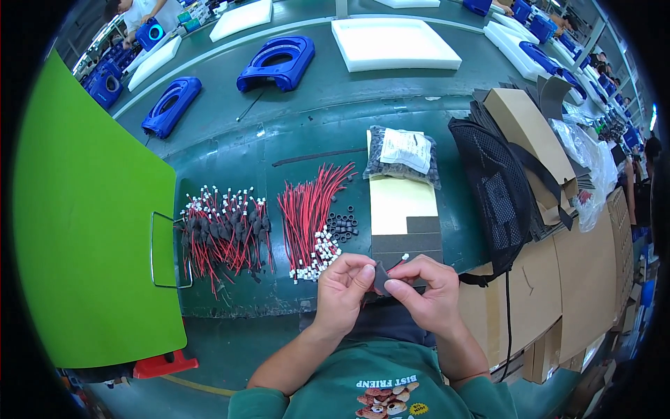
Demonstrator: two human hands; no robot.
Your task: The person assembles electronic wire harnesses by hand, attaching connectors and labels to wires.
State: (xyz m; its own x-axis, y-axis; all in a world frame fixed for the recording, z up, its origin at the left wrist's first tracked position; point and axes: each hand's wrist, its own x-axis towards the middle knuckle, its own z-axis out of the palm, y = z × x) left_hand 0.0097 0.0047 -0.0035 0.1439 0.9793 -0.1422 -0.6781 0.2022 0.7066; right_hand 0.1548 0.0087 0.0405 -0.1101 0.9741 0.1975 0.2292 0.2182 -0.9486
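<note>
Between my two hands, close to the table's near edge, is a small dark grey foam strip (381, 278). My left hand (343, 290) pinches one side of it between thumb and fingers. My right hand (429, 290) is closed on the other side. A white connector (405, 258) on a short wire sticks out beside my right fingers; the rest of that wire is mostly hidden. Just beyond lies a dark grey foam sheet (408, 244) on pale yellow backing paper (401, 202). Red wires with white connectors (307, 216) lie left of it, near loose black rings (342, 225).
Foam-wrapped wires (227, 230) are piled at left by a green board (98, 230). A bag of black parts (401, 153) lies ahead. A black mesh bag (495, 195) and cardboard (523, 300) bound the right. Blue housings (277, 63) and white foam (394, 45) lie beyond.
</note>
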